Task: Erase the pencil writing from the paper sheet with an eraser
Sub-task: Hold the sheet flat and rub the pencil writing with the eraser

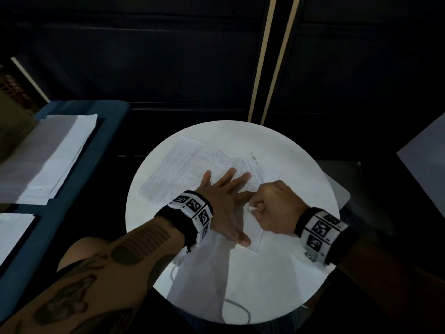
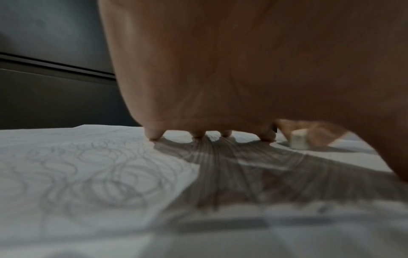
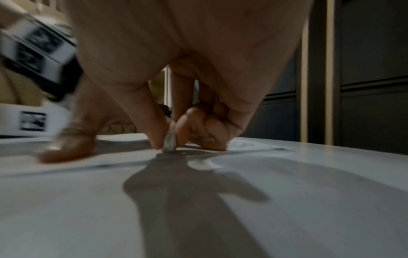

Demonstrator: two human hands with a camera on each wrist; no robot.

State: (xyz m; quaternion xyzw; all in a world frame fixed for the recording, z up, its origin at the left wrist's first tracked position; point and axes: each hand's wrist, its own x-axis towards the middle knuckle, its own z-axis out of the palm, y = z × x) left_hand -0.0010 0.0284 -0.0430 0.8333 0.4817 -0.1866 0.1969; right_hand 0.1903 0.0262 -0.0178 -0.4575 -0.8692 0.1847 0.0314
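On the round white table (image 1: 289, 273), a paper sheet (image 1: 183, 165) lying flat, its long side running from about 10 o'clock toward 4 o'clock in the head view. Left hand (image 1: 225, 203) spread flat on the sheet near the table's centre, fingers (image 2: 154, 135) straight and apart, tips pressing the paper to keep it from sliding; nothing held. Right hand (image 1: 277, 206) at about 3 o'clock from the left one, just beside its index finger, curled tight and clamped on a small white eraser (image 3: 169, 142) between thumb and fingertips, the eraser's lower edge touching the sheet. From the left wrist view, the same eraser (image 2: 298, 141) standing on the paper beyond the fingertips. Pencil writing (image 1: 168, 174) plainly remaining over most of the sheet: dense straight strokes toward 10 o'clock, looping scribbles (image 2: 88, 174) in the middle, more strokes under the left fingers. Only the corner toward 5 o'clock, near the right hand, looking clean, though the dim light makes this uncertain. Judged from this, an early stage: a small part done, by far the larger part toward 10 o'clock left to rub out.
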